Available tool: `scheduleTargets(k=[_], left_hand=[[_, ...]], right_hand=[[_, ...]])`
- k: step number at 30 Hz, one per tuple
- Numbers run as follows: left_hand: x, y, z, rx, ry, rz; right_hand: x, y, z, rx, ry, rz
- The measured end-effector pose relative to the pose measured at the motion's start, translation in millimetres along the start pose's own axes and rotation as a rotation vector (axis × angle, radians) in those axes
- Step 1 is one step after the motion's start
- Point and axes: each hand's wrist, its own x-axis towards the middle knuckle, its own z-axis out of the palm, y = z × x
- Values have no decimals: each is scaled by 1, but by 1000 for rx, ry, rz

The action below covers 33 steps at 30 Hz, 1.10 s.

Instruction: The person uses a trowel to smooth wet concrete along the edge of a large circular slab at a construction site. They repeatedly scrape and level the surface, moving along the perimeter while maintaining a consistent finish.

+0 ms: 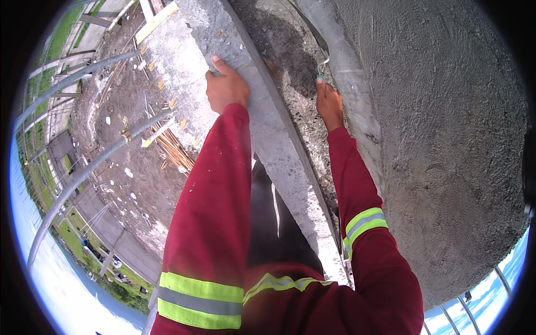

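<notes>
My left hand (226,88) is closed over the left edge of a long grey concrete beam (269,125), thumb on its top face. Most of its fingers are hidden. To the right, my right hand (329,104) is wrapped round the green handle of a trowel (320,77). The trowel's bent metal neck shows past the thumb, and its blade lies along the base of the plastered wall, hard to make out. Between beam and wall runs a narrow trough (293,72) with rough mortar or debris at its bottom.
A wide wall of rough grey plaster (441,128) fills the right side. On the left, curved metal scaffold pipes (92,176) cross above muddy ground far below. A bundle of thin brown rods (174,146) and a pale timber (156,23) lie beyond the beam.
</notes>
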Motion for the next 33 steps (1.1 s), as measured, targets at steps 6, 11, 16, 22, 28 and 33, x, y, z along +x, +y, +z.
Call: scheduleTargets(k=[6, 11, 16, 22, 28, 33], left_hand=[[-2, 3, -1, 0, -3, -16], [-3, 1, -2, 0, 18, -3], [-2, 3, -2, -11, 9, 0], [-2, -1, -3, 17, 11, -2], [-1, 3, -1, 36, 18, -20], [-3, -1, -3, 28, 10, -2]], right_hand=[[0, -11, 0, -1, 36, 71], [-2, -15, -3, 397, 44, -143], [-5, -9, 3, -108, 157, 112], [-22, 11, 9, 36, 182, -100], [-37, 30, 2, -57, 169, -10], [-51, 43, -2, -8, 186, 33]])
